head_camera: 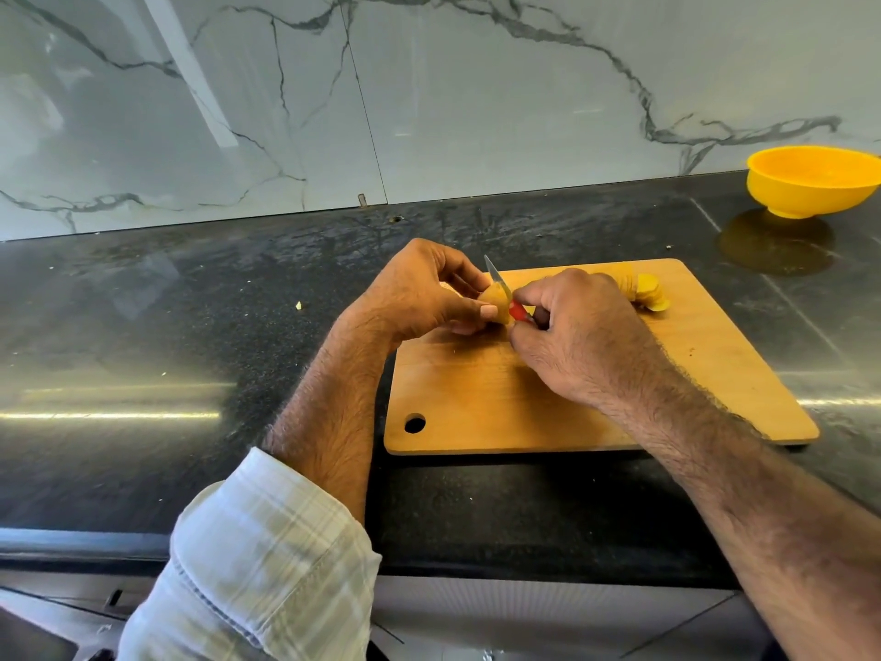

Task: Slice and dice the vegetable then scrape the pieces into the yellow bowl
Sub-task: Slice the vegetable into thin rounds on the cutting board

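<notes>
My left hand (419, 291) pinches a small yellow-brown end piece of the vegetable (496, 302) over the left rear part of the wooden cutting board (524, 403). My right hand (579, 333) grips a small knife with a red handle (517, 311); its thin blade (496, 275) points up and away, resting against the piece. A fanned row of thin round slices (650, 292) lies on the board behind my right hand, partly hidden by it. The yellow bowl (813, 181) stands at the far right of the counter, apart from the board.
The board lies on a dark glossy stone counter (190, 326) backed by a white marble wall (429, 97). A small scrap (298, 305) lies on the counter left of my hands. The counter's front edge runs below the board.
</notes>
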### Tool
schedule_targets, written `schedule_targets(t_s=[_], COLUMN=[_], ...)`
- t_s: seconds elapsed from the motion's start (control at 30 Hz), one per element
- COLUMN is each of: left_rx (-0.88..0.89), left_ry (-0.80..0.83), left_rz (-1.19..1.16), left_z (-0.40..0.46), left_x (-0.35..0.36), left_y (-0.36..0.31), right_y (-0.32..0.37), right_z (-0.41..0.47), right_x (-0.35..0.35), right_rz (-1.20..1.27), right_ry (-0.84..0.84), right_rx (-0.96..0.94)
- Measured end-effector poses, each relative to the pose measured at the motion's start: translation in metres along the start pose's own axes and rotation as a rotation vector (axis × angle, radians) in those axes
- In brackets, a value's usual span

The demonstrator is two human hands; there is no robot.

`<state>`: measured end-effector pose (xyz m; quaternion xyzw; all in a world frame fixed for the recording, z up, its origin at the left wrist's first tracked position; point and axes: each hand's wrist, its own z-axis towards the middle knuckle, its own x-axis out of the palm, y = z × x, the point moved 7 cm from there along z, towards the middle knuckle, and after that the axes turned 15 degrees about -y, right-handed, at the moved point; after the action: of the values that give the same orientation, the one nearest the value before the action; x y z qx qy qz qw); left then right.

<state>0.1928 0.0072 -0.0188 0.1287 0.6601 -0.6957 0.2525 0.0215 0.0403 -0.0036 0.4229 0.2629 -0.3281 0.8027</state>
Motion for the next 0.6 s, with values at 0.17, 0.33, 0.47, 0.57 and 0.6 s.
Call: schedule_targets(t_s=[0.17, 0.33, 0.47, 0.57, 0.6], left_rx=[-0.035, -0.026, -0.017, -0.013, -0.014], left_ry=[-0.036, -0.059, -0.081, -0.093, -0.095], left_rz=[-0.057, -0.074, -0.071, -0.051, -0.051], left_z=[-0.001, 0.000, 0.001, 0.002, 0.002], left_x=[0.006, 0.010, 0.009, 0.009, 0.009], left_y=[0.000, -0.003, -0.002, -0.002, -0.002], right_y=[0.000, 0.003, 0.010, 0.010, 0.010], right_z=[0.000, -0.004, -0.012, -0.007, -0.004], right_x=[-0.004, -0.016, -0.025, -0.024, -0.022], right_rz=[-0.040, -0.097, -0.125, -0.183, -0.217], right_ry=[0.002, 0.019, 0.031, 0.129, 0.185], right_rx=[0.007, -0.015, -0.046, -0.038, -0.034])
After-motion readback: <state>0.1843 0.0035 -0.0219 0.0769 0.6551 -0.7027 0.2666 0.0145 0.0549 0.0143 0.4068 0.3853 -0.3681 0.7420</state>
